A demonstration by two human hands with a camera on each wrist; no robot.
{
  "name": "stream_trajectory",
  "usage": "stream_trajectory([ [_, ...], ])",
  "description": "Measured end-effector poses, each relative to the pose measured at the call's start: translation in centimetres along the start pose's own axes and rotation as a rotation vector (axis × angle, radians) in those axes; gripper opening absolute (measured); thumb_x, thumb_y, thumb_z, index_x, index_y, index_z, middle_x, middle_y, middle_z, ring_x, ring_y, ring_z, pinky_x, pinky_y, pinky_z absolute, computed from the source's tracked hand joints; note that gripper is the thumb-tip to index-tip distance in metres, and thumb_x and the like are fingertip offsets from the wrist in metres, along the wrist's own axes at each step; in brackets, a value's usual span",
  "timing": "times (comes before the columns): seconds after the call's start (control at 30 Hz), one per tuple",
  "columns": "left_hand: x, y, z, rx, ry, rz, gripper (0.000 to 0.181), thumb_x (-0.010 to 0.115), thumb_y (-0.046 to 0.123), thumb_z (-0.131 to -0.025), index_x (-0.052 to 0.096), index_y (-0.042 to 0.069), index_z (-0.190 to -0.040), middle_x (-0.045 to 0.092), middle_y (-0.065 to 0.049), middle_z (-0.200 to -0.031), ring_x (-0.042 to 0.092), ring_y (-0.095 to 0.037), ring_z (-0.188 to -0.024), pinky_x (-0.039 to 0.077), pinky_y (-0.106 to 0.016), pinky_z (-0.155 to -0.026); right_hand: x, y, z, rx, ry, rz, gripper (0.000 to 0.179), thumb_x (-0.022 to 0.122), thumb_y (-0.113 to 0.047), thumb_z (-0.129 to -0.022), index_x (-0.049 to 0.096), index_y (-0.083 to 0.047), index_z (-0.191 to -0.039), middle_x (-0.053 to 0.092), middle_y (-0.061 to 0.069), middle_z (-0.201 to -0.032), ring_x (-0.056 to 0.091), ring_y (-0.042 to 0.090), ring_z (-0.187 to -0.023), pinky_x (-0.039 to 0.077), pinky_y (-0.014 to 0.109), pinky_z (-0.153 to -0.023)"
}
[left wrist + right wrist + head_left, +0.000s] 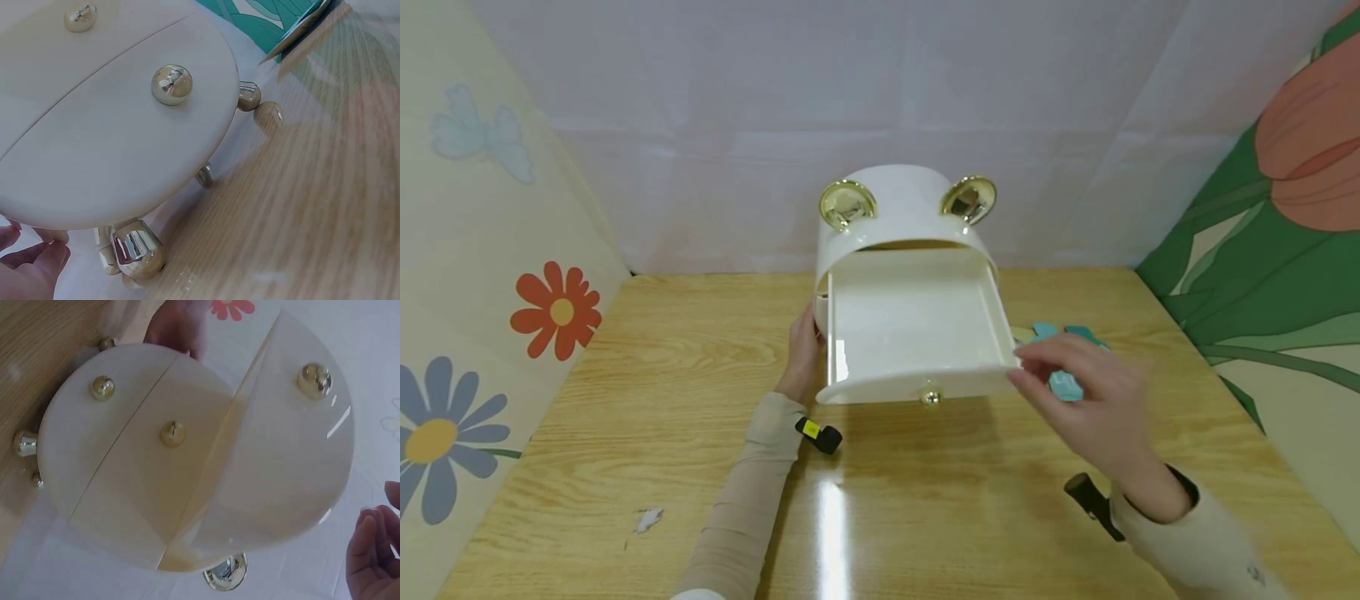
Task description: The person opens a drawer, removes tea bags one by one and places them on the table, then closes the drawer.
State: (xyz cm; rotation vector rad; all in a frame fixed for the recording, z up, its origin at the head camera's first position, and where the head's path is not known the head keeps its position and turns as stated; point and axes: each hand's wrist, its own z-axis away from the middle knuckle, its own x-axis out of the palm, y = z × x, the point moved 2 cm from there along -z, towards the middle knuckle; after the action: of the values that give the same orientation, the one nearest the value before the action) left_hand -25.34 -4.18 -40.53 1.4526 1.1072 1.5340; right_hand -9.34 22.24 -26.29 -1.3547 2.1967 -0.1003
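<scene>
A white, rounded drawer cabinet [898, 196] with gold ears and gold feet stands mid-table against the backdrop. Its top drawer [913, 317] is pulled far out and looks bare inside; a gold knob [931, 397] sits on its front. Two lower fronts with gold knobs [173, 434] are flush with the body. My left hand [802, 354] rests against the cabinet's left side, its fingertips touching the wall in the left wrist view. Near the drawer's right front corner is my right hand [1093, 400], thumb and fingers bent, with nothing visible between them; the right wrist view shows it beside the drawer front.
Teal pieces [1065, 385] lie on the table behind my right hand. A small white scrap [649, 519] is at the front left of the wooden table [715, 333]. Walls painted with flowers flank both sides, and a white cloth [737, 125] hangs behind the cabinet.
</scene>
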Motion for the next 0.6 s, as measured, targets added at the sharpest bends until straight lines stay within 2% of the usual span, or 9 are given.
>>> stream_trajectory([
  [0.07,0.0,0.0,0.0,0.002,0.0,0.007,0.04,0.039,0.037,-0.097,0.059,0.003,-0.107,0.059,0.0,-0.091,0.055,-0.012,-0.085,0.047,-0.026,-0.081,0.9,-0.8,0.3,-0.081,0.007,0.047,0.038,0.062,-0.033,-0.086,0.068,0.003,-0.077,0.063,0.007,-0.068,0.054,0.007,-0.059,0.044,0.013,-0.054],
  [0.2,0.1,0.0,-0.1,0.005,0.009,0.013,0.037,0.04,0.035,-0.097,0.059,0.004,-0.104,0.059,0.0,-0.089,0.054,-0.011,-0.083,0.047,-0.025,-0.078,2.7,-2.0,0.8,-0.212,0.01,0.108,0.037,0.059,-0.032,-0.088,0.068,0.001,-0.073,0.063,0.008,-0.069,0.054,0.013,-0.053,0.045,0.016,-0.048],
  [0.27,0.1,-0.1,-0.1,0.002,0.018,0.02,0.037,0.04,0.035,-0.097,0.06,0.004,-0.104,0.059,0.0,-0.088,0.054,-0.011,-0.081,0.047,-0.024,-0.077,3.4,-2.3,1.0,-0.25,0.007,0.138,0.036,0.058,-0.031,-0.089,0.068,-0.001,-0.073,0.063,0.007,-0.069,0.055,0.013,-0.053,0.045,0.017,-0.047],
  [0.6,0.2,-0.1,0.0,-0.026,0.034,0.075,0.037,0.044,0.036,-0.095,0.06,0.004,-0.104,0.059,0.0,-0.087,0.054,-0.011,-0.08,0.047,-0.024,-0.075,5.4,-2.2,2.4,-0.282,-0.006,0.218,0.035,0.055,-0.031,-0.091,0.068,0.0,-0.079,0.062,0.006,-0.073,0.057,0.018,-0.06,0.048,0.025,-0.05],
])
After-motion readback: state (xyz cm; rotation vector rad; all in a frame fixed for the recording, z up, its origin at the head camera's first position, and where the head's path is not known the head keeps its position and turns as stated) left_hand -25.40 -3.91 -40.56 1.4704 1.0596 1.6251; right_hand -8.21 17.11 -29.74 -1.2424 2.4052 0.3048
